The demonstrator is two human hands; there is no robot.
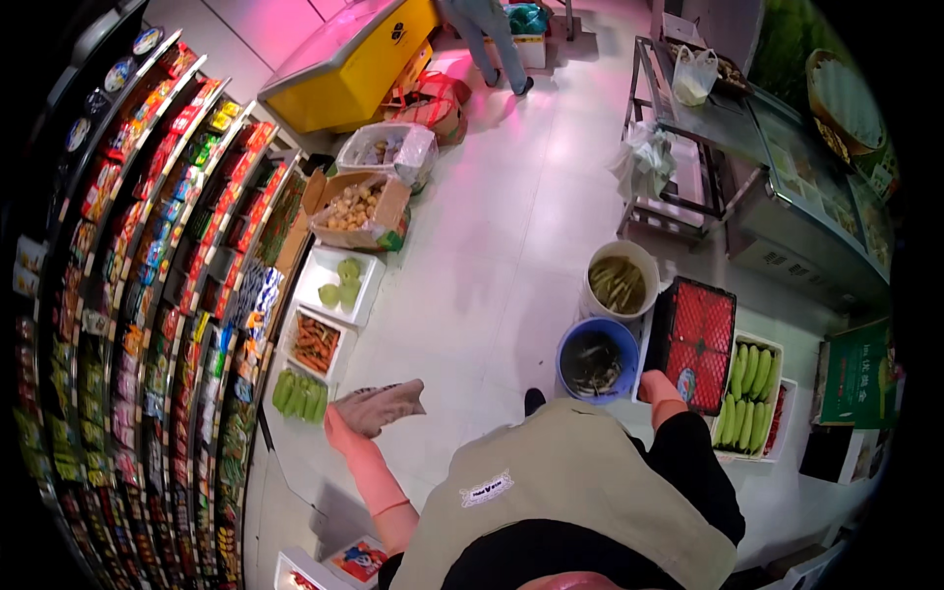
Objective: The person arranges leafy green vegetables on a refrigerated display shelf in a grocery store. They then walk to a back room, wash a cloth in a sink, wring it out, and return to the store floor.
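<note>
A crumpled greyish-brown cloth (385,406) hangs out to the right from my left hand (340,429), which is closed on its near end. Below that hand's left side lie pale green gourds (300,395) on the floor. My right hand (653,383) looks curled at the near left corner of a black crate with a red mesh top (704,339); its fingertips are hidden. Just left of it stands a blue bucket (572,379) holding dark water and what look like fish. Behind that is a white bucket (644,258) of long greenish pieces.
Packed snack shelves (157,246) line the left. Beside them stand boxes of carrots (315,344), green produce (340,288) and round brown produce (352,210). A foam box of long gourds (749,393) sits right of the crate. A metal table (723,128) and another person (482,34) are farther off.
</note>
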